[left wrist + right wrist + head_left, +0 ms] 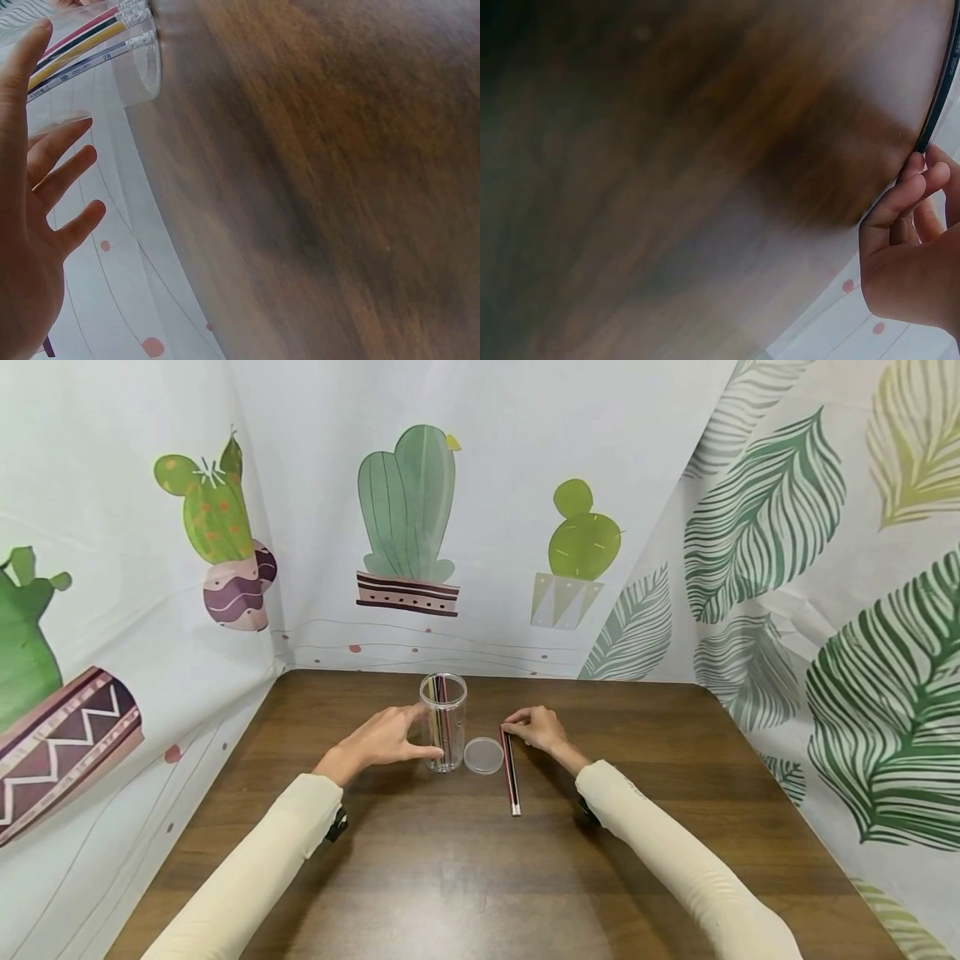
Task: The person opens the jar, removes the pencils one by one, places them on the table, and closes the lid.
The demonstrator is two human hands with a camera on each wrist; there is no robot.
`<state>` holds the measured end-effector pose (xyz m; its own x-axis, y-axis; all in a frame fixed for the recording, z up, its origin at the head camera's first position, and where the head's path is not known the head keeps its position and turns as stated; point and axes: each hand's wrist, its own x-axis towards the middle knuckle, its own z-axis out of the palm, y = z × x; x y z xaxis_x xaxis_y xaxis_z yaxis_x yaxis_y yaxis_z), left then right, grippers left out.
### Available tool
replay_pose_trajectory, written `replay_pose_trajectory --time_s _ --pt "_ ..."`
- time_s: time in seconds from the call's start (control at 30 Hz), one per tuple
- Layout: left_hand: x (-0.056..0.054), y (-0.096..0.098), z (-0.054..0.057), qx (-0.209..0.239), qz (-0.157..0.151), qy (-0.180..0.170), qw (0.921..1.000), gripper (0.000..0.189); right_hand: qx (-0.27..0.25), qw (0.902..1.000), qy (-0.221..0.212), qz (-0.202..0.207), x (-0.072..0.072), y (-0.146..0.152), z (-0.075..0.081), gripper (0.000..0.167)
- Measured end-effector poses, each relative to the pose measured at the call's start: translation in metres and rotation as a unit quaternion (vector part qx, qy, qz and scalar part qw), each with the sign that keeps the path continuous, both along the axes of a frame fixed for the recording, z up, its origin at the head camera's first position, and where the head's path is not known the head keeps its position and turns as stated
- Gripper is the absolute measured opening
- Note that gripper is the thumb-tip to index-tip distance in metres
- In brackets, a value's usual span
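Observation:
A clear jar (456, 737) stands upright on the table, with several pencils (84, 54) inside, their eraser ends down at the jar's base. Around the jar's left side is my left hand (381, 737), thumb in front and fingers behind. The left wrist view shows those fingers spread and nearly straight, one fingertip right at the jar wall. To the right of the jar lies a round clear lid (483, 757). Beyond it, my right hand (538, 728) pinches the far end of a red and a black pencil (512, 777). In the right wrist view, fingertips grip the dark pencil (939, 90).
The brown wooden table (465, 877) extends toward me and to both sides. A white curtain (495, 410) printed with cacti and leaves hangs along its back and sides.

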<state>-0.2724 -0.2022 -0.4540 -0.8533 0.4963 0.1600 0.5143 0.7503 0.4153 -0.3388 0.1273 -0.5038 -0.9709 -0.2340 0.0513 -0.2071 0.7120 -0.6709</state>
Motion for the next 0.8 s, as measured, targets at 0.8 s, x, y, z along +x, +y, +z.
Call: replay_pose_trajectory --time_s 0.8 --pt "-0.002 -0.002 -0.004 0.003 -0.005 0.010 0.9999 0.086 -0.023 0.9972 0.062 0.036 -0.001 -0.002 0.049 0.022"
